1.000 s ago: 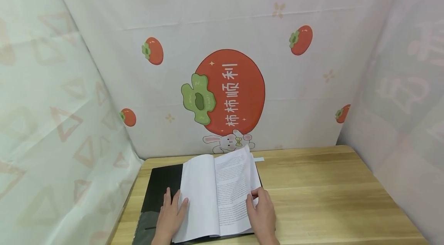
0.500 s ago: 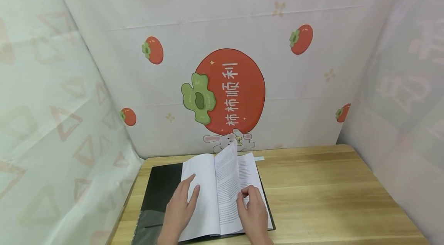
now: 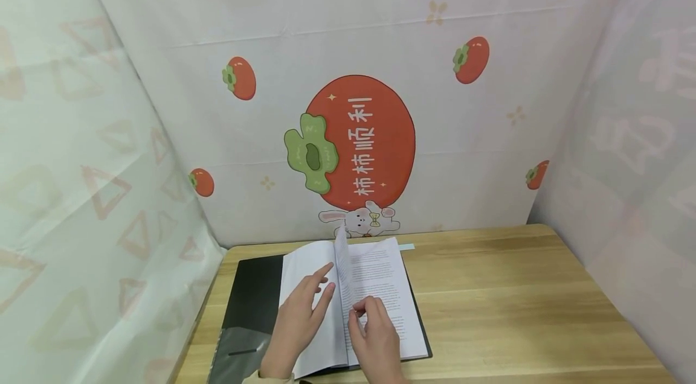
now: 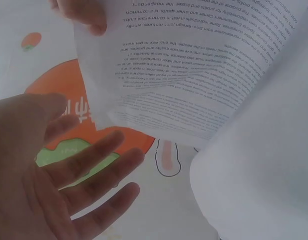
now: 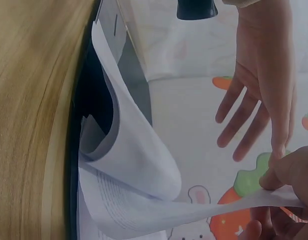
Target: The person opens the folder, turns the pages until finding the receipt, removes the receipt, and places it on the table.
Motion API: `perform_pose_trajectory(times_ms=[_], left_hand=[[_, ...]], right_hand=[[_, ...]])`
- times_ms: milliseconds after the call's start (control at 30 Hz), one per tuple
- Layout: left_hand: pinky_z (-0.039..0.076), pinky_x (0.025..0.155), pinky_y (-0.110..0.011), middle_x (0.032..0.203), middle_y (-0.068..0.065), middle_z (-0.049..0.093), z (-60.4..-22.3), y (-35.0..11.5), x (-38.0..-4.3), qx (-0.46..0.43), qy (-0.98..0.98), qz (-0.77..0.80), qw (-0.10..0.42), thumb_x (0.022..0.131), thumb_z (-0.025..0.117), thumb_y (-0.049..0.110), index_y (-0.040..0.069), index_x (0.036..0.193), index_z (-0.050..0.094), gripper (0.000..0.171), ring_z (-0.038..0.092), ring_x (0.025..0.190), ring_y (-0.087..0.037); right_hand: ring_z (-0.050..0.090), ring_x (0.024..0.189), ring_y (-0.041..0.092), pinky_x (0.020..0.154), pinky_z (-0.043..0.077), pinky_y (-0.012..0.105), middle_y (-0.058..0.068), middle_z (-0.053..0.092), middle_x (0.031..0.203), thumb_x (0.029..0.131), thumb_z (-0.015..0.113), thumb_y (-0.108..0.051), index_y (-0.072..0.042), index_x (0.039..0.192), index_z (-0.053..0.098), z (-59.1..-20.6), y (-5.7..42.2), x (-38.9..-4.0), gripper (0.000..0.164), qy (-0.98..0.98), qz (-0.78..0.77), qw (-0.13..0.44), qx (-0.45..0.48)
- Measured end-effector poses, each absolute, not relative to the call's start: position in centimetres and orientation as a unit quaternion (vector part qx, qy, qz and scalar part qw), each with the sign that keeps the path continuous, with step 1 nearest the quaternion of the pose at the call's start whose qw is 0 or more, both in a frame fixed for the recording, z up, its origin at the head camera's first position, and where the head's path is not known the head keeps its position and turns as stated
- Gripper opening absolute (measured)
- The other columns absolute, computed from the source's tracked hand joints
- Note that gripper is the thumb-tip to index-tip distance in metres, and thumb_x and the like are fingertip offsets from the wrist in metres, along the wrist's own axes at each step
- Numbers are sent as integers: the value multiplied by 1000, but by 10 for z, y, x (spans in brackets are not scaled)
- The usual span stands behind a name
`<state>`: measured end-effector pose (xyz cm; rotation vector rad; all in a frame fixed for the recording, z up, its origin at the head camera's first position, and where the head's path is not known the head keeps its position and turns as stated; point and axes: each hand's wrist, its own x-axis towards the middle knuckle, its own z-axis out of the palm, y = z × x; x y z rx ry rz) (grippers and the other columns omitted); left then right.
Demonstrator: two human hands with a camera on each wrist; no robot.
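Note:
A black folder (image 3: 255, 287) lies spread on the table, holding a stack of printed paper sheets (image 3: 380, 275). One printed page (image 4: 158, 65) stands raised near the middle, its far corner upright. My right hand (image 3: 375, 336) pinches this page's edge between thumb and fingers; the right wrist view shows the sheet (image 5: 144, 215) bending up to that grip. My left hand (image 3: 301, 314) hovers above the white left-hand pages (image 3: 304, 263), fingers spread and pointing toward the raised page. In the left wrist view its palm faces the page, holding nothing.
The wooden table (image 3: 516, 299) extends to the right of the folder. A pale blue tab (image 3: 406, 247) pokes out at the folder's far right corner. White cloth (image 3: 272, 130) with persimmon prints hangs behind and along both sides.
My right hand has carried the pinched page leftward from the right side to the middle, exposing the printed sheet beneath. My left hand has moved from the left edge rightward over the pages.

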<state>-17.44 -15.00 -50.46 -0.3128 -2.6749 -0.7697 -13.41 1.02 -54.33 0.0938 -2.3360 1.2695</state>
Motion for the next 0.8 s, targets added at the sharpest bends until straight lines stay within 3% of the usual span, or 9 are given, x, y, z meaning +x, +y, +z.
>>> perform_pose_trajectory(times_ms=[133,267,567,800], left_hand=[[59,73,-36,116,4,74,-503,-150,-175,-114,-940,-270,173,107,61,45,31,150,60,44,71,100,-16],[59,73,-35,115,4,74,-500,-151,-177,-117,-941,-268,172,107,60,48,31,149,61,46,71,100,-15],[56,68,-34,113,0,73,-500,-154,-184,-98,-951,-263,134,106,61,50,32,149,61,47,70,94,-17],[59,67,-37,122,-4,74,-505,-159,-185,-78,-955,-260,118,104,66,47,29,147,63,47,73,95,-19]], right_hand=[[48,67,-3,55,43,19,-5,62,91,89,78,-2,-19,95,63,-544,4,-131,24,-849,465,246,47],[43,62,-6,52,40,17,-11,61,91,89,79,-3,-22,95,64,-546,-3,-128,25,-848,469,240,55],[41,61,-8,51,39,16,-14,58,89,89,80,-6,-23,93,65,-549,-15,-121,23,-853,462,230,81],[41,62,-7,52,40,16,-14,57,88,88,80,-6,-22,92,65,-549,-19,-120,23,-856,466,204,89]])
